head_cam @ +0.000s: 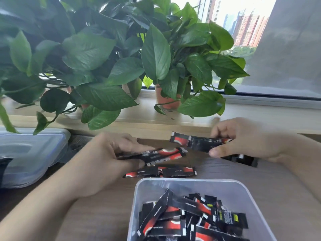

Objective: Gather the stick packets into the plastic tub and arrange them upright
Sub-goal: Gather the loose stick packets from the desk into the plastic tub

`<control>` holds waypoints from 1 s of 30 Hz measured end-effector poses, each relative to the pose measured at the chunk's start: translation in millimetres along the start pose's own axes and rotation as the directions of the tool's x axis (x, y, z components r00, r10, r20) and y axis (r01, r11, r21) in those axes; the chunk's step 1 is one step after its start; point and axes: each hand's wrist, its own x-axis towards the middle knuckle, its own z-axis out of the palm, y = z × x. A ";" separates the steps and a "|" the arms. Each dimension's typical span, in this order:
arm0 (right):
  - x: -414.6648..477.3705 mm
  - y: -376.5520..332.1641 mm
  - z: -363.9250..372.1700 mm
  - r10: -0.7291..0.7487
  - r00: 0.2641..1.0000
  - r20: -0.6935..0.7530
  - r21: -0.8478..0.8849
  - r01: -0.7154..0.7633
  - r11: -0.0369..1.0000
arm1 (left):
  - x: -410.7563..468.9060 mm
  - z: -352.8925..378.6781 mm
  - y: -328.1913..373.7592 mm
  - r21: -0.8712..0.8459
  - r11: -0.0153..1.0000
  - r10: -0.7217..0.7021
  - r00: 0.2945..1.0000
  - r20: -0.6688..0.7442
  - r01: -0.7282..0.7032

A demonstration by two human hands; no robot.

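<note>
Far left of the tub [196, 184], a clear plastic lid [33, 153] lies flat on the brown wood desk [104, 214]. The left hand [111, 153] is closed on a few black and red packets [163, 154]. They are long, thin and shiny, and they point sideways, a bit up to the right. Two more packets [161, 171] lie flat on the desk just behind the tub, also sideways. The tub is a clear box with round corners. Many packets [191, 220] sit in it, leaning every which way. Behind it, the right hand [243, 138] pinches one packet [199, 142] sideways, above the desk. Another packet [243, 160] lies under that hand. Green plants [121, 54] stand far behind.
</note>
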 end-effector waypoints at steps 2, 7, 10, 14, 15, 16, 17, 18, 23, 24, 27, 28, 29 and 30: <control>-28.0 -5.8 -4.0 0.015 0.999 0.049 0.010 -0.015 1.000 | -9.9 16.2 14.7 0.036 0.999 -0.007 0.989 0.150 0.002; -59.0 -16.3 2.7 0.076 0.991 0.109 0.023 -0.079 0.997 | -14.1 66.4 22.7 0.301 0.954 -0.084 0.945 0.317 -0.017; -65.1 -16.6 21.5 0.135 0.975 0.178 -0.068 -0.124 0.990 | -21.7 56.6 25.0 0.350 0.936 -0.133 0.963 0.235 0.044; -64.8 -10.9 43.8 0.160 0.971 0.176 -0.162 -0.132 0.978 | -24.8 33.8 25.7 0.089 0.987 -0.143 0.983 0.116 0.133; -63.9 -9.8 46.8 0.161 0.973 0.163 -0.185 -0.130 0.974 | -23.8 35.3 24.8 0.089 0.984 -0.165 0.977 0.133 0.153; -63.2 -8.9 49.1 0.163 0.975 0.150 -0.199 -0.131 0.971 | -23.1 39.9 22.4 0.093 0.980 -0.191 0.968 0.164 0.178; -62.4 -7.2 50.8 0.166 0.975 0.145 -0.213 -0.133 0.968 | -22.5 45.8 20.1 0.082 0.976 -0.213 0.958 0.191 0.201; -62.3 -6.5 52.1 0.171 0.975 0.145 -0.228 -0.135 0.964 | -22.4 51.3 18.2 0.043 0.975 -0.221 0.957 0.190 0.216; -60.4 -3.4 55.9 0.153 0.977 0.148 -0.221 -0.118 0.968 | -24.5 35.8 8.7 -0.156 0.982 -0.143 0.962 -0.231 0.108; -60.0 -3.3 58.7 0.139 0.979 0.149 -0.196 -0.109 0.975 | -27.8 29.2 4.6 -0.158 0.983 -0.139 0.946 -0.292 0.095; -59.2 -7.2 69.7 0.097 0.974 0.204 -0.137 -0.069 0.988 | -41.3 26.5 -7.3 -0.072 0.995 -0.084 0.975 -0.208 0.071; -59.3 -9.7 71.8 0.085 0.972 0.221 -0.114 -0.061 0.992 | -46.6 31.6 -10.2 -0.012 0.999 -0.041 0.992 -0.117 0.040; -59.4 -11.5 72.1 0.078 0.971 0.226 -0.087 -0.059 0.994 | -50.6 37.8 -13.6 0.050 0.999 0.020 0.999 -0.038 -0.018; -59.1 -12.4 70.3 0.075 0.973 0.216 -0.068 -0.062 0.996 | -51.2 42.7 -17.1 0.118 0.990 0.082 0.997 0.008 -0.083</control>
